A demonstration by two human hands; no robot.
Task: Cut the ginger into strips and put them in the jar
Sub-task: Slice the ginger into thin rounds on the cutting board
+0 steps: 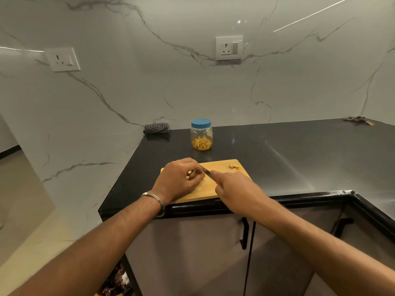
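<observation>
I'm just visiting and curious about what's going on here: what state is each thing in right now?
jar: lid on, holds ginger strips
ginger piece: on board, held by left hand
knife: gripped by right hand, blade at the ginger
cutting board: flat on counter

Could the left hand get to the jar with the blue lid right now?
Probably yes, but not straight away. The jar stands just beyond the cutting board with bare counter between, so the way looks free. The left hand holds the ginger and must let go first.

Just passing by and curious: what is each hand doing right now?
Left hand: fingers curled around the ginger piece on the cutting board.
Right hand: gripping the knife.
</observation>
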